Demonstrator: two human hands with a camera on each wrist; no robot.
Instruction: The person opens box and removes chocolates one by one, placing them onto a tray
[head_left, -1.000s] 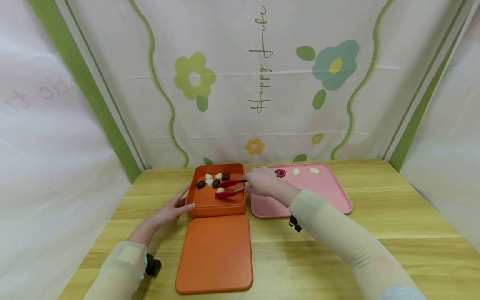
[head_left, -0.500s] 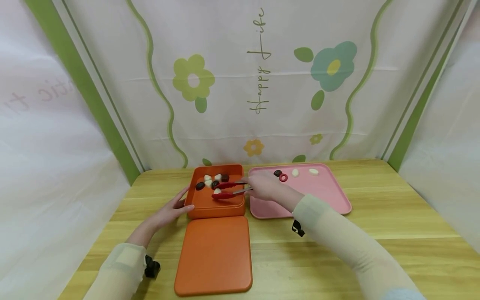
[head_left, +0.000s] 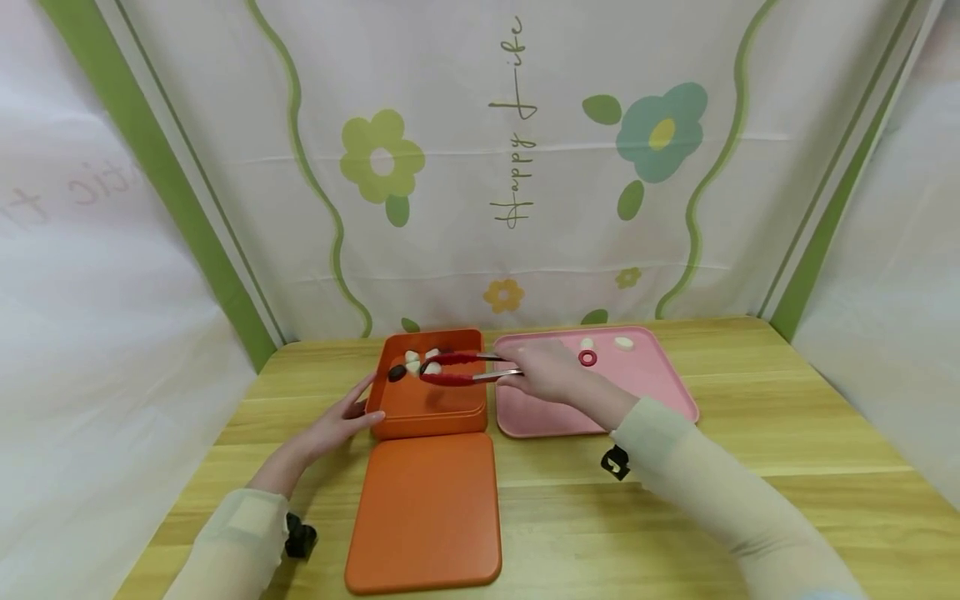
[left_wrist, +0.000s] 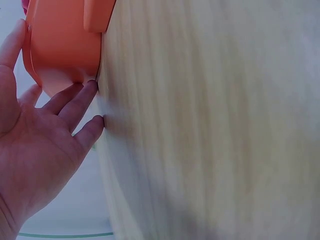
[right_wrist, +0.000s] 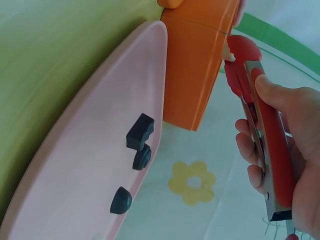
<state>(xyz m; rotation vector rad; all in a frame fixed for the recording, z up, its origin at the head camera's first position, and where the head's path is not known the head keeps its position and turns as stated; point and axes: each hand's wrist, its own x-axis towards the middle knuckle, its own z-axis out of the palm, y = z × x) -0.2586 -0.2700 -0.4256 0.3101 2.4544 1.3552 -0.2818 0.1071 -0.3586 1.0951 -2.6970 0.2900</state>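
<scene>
Flowered cloth [head_left: 457, 192] behind a wooden table [head_left: 585, 517]

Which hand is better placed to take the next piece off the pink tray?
Probably the right hand: it holds the tongs and is nearer the tray, while the left hand touches the orange box.

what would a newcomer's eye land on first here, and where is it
Probably the bright orange box on the wooden table, with a matching flat orange lid lying in front of it. Next, the red-tipped tongs that the right hand holds over the box. The pink tray to the box's right also stands out.
</scene>
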